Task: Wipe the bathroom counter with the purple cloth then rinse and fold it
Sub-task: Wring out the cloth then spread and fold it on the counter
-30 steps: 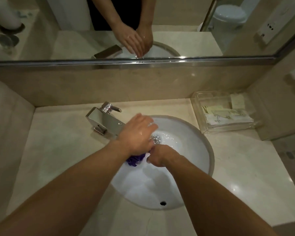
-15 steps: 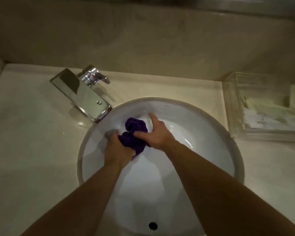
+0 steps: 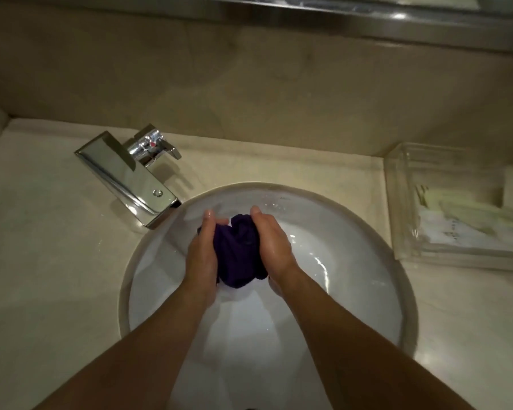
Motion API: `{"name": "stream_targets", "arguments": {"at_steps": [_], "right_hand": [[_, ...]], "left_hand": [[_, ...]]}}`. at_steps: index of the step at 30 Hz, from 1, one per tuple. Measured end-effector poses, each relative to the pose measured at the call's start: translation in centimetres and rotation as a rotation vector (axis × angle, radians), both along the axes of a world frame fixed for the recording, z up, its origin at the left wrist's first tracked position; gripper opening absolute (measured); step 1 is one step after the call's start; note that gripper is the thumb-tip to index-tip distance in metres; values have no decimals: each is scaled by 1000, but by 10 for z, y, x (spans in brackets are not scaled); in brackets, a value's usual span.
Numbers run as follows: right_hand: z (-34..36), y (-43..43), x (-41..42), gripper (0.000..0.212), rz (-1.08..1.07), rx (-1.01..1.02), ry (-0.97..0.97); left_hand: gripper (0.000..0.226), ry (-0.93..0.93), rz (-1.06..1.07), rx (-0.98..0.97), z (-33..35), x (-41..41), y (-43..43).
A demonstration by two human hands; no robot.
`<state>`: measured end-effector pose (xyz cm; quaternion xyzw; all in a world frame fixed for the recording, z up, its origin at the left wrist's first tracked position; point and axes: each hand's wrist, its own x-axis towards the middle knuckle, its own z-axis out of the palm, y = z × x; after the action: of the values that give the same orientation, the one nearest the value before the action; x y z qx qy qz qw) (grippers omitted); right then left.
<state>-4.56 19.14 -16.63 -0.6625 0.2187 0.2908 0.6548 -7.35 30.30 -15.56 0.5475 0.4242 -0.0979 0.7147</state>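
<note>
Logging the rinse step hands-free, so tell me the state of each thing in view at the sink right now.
purple cloth: bunched up, not folded, held over the sink.
left hand: grips the cloth's left side.
right hand: grips the cloth's right side.
faucet: no stream visible at the spout.
sink: wet, droplets on its wall.
clear tray: on the counter, right of the sink, holding packets.

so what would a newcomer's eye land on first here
The dark purple bunched cloth, gripped between the left hand and right hand over the middle of the round white sink basin. Next, the angular chrome faucet on the beige counter at the basin's upper left, and the clear plastic tray of packets at the far right.
</note>
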Motion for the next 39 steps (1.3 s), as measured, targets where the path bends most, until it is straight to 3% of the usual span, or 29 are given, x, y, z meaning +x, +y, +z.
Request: {"name": "stream_targets", "arguments": {"at_steps": [2, 5, 8, 11, 14, 19, 30, 36, 39], "right_hand": [[17, -5, -5, 39, -62, -40, -34], [45, -11, -15, 36, -162, -92, -81], [74, -6, -24, 40, -195, -126, -144], [96, -2, -36, 40, -281, -188, -186], [112, -6, -45, 34, -371, -277, -301], [128, -8, -46, 35, -454, -380, -392], [149, -21, -46, 37, -446, -413, -385], [182, -37, -29, 45, -462, -328, -419], [204, -49, -15, 40, -558, -232, -399]], "left_hand": [[41, -22, -52, -10, 17, 2, -13], [14, -106, -158, 53, 47, 3, -34], [24, -164, -233, 66, 82, 3, -54], [39, -221, -307, 242, 110, -5, -67], [35, -265, -236, 340, 124, -12, -68], [28, -258, -159, 358, 136, -9, -69], [32, -215, -155, 331, 147, -2, -78], [38, -325, -324, 103, 177, 5, -70], [61, -331, -152, -213, 188, 11, -54]]}}
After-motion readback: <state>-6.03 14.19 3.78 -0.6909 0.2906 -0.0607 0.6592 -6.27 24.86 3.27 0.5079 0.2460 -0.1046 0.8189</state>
